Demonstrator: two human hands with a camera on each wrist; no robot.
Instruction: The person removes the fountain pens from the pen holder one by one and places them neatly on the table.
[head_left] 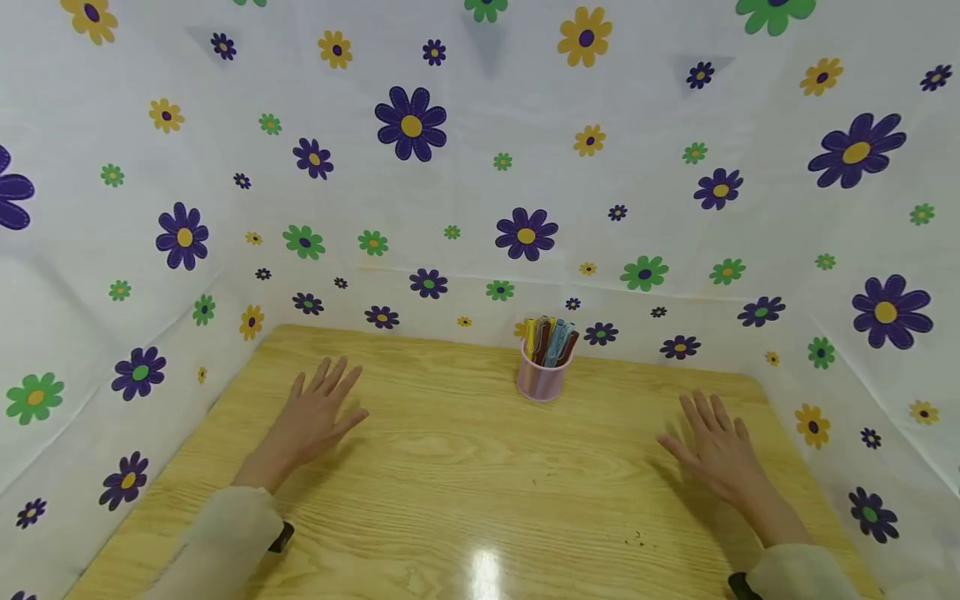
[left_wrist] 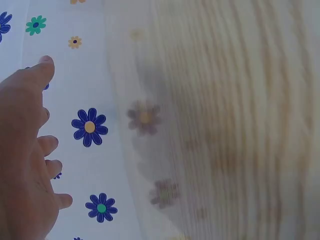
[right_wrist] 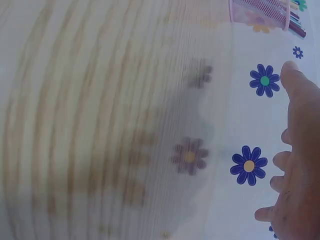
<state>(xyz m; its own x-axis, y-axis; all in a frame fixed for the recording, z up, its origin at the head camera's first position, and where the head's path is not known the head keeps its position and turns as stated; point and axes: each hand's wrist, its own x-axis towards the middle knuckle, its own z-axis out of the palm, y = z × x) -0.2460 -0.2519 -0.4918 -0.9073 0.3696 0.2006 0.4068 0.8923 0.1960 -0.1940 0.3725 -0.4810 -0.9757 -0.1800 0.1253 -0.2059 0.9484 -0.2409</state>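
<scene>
Resting flat on wooden table (head_left: 465, 492): left hand (head_left: 311, 421), fingers spread wide, holding nothing; right hand (head_left: 716, 450), same state, palm down, empty. Pink mesh cup (head_left: 543, 379) with pens (head_left: 551, 340) stands upright at table's far edge, between hands, well apart from both, nearer right. Flower-print sheet (head_left: 525, 167) walls table on three sides. Judgement: any reach for cup best made from right hand, approach low, grip cup wall, avoid tipping pens.
</scene>
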